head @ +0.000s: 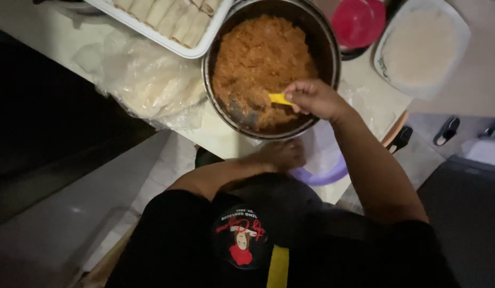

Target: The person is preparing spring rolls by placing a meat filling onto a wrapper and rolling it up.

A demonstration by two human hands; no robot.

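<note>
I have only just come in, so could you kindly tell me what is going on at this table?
A person's right hand holds a yellow spoon in a round metal pot of orange-brown minced filling. The left hand rests at the table edge below the pot. A white tray of pale rolls and a plastic bag of wrappers lie to the left, and a white plate to the right.

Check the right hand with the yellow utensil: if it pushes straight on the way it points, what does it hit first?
Likely the orange filling in the pot; the right hand aims its yellow utensil left into it, though depth is unclear.
</note>
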